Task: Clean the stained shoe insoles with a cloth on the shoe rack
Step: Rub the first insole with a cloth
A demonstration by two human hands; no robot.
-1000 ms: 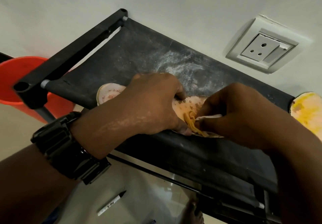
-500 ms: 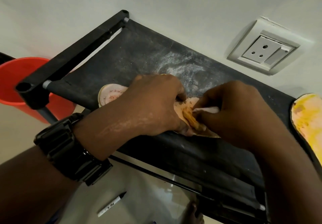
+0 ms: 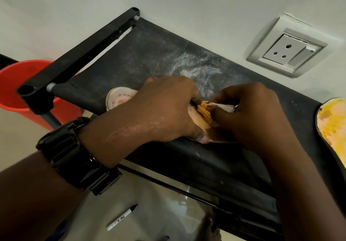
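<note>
A stained insole (image 3: 119, 98) is held down on the black fabric shelf of a shoe rack (image 3: 149, 57) while it is wiped. The insole is laid with its long axis running left to right along the shelf, close to the front rail. Its pale, speckled heel end is left showing beyond the left hand (image 3: 164, 109), while the toe end is hidden beneath the right hand (image 3: 249, 117). The left hand is clamped across the middle of the insole, fingers curled at the far edge and thumb set at the near edge. A bunched cloth (image 3: 224, 107), white at one end and orange at the other, is pinched in the curled fingers of the right hand. It is pressed onto the insole just beside the left fingertips, so the two hands are almost touching. The heel lies to the left, past the holding hand, which would probably have to be shifted before that end could be reached by the cloth. A second insole (image 3: 333, 128), smeared yellow, is seen at the right end of the rack, nearer the right hand. No brand is legible. Handwriting on a marker (image 3: 122, 217) on the floor below cannot be read with confidence.
</note>
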